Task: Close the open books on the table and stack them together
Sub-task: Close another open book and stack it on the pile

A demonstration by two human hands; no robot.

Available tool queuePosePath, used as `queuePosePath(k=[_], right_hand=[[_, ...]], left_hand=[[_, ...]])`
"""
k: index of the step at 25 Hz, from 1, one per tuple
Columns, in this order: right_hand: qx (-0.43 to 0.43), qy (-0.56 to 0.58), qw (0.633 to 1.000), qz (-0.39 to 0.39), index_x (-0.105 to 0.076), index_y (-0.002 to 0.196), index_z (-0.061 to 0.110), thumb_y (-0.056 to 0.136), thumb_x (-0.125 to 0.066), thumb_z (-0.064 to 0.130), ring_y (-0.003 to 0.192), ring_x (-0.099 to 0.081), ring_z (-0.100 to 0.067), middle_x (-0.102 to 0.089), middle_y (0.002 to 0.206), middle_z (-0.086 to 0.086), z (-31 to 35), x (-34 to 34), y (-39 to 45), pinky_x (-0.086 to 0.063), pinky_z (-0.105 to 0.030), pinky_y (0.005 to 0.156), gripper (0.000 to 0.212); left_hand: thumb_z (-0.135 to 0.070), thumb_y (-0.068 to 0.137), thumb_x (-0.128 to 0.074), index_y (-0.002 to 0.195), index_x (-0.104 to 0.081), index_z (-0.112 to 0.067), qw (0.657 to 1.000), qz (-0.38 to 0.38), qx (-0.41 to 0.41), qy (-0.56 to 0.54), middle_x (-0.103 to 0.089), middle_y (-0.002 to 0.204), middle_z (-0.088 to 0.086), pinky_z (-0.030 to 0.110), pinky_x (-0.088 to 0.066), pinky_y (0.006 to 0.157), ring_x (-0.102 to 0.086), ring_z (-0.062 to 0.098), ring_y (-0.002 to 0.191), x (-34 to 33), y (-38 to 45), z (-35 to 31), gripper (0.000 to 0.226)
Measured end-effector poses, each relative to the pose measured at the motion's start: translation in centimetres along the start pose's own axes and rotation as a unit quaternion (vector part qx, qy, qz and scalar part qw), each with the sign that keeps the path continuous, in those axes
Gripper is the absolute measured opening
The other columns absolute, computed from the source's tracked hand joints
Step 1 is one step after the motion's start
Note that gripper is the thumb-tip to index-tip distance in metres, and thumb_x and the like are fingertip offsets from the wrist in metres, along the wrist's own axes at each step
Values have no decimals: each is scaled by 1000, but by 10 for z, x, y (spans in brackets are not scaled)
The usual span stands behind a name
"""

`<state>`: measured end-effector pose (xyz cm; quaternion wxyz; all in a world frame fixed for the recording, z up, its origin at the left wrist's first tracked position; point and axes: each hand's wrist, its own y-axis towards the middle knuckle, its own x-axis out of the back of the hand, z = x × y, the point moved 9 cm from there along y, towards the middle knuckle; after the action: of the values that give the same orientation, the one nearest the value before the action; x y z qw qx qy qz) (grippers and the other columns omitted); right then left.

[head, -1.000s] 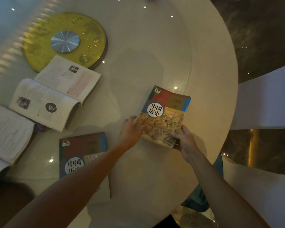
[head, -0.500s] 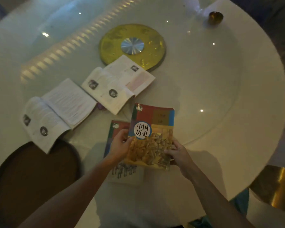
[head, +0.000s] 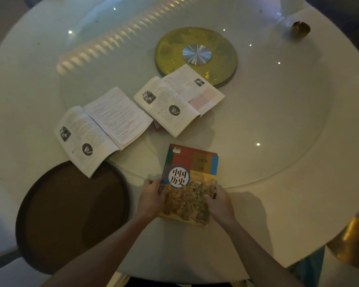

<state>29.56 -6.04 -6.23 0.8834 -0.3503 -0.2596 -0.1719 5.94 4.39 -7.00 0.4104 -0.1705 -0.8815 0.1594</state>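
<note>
A closed book (head: pixel 192 179) with a red, blue and yellow cover lies flat near the table's front edge. It covers a second closed book, which is hidden beneath it. My left hand (head: pixel 152 198) grips its left edge and my right hand (head: pixel 218 201) grips its lower right edge. Two open books lie farther back: one open book (head: pixel 101 127) at the left, face up, and another open book (head: pixel 178 99) to its right, partly over a gold disc.
The round white table (head: pixel 288 183) carries a glass turntable with a gold disc (head: pixel 196 54) at its centre. A dark brown round tray (head: pixel 71 214) lies at the front left, under a corner of the left open book. A small gold object (head: pixel 299 29) stands far right.
Both hands carried the closed book leftward and set it down on top of the other closed book. The view has swung left and back, bringing both open books into sight.
</note>
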Motion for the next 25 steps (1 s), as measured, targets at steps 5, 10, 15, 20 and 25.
queuePosePath(k=[5,10,15,20,25], right_hand=[[-54,-8,998,-37,-61,127,13,99,-56,17,109,-66,-32,-70,117,-9,2,0,4,-58,-44,86,29],[-78,-5,996,-39,-66,121,11,100,-54,15,110,-65,-31,-70,121,-9,10,4,13,-53,-37,83,25],[-46,-64,997,-21,-70,117,16,98,-53,18,85,-63,-21,-71,98,-3,28,23,28,-49,-33,69,25],[-11,-141,990,-10,-64,134,7,99,-55,30,114,-67,-32,-70,129,-14,79,73,94,-54,-40,93,42],[120,-198,972,43,-60,143,9,97,-61,35,129,-59,-28,-62,143,-13,172,107,164,-47,-37,101,53]], left_hand=[[-22,93,-61,124,-66,-14,999,37,10,9,-56,110,4,32,-53,87,-62,20,98,-2,9,-5,32],[-34,89,-63,111,-73,-17,997,68,14,20,-60,101,2,37,-58,80,-64,18,87,-3,19,-7,29],[-48,87,-63,120,-66,-17,997,68,15,14,-65,115,3,34,-57,76,-66,16,95,9,35,-22,45],[-42,92,-65,144,-47,-11,991,-2,66,-119,-58,134,11,40,-53,93,-59,23,117,53,94,-66,64],[-44,86,-70,133,-53,-11,979,-47,87,-176,-62,128,7,38,-57,85,-63,23,113,76,147,-106,60]])
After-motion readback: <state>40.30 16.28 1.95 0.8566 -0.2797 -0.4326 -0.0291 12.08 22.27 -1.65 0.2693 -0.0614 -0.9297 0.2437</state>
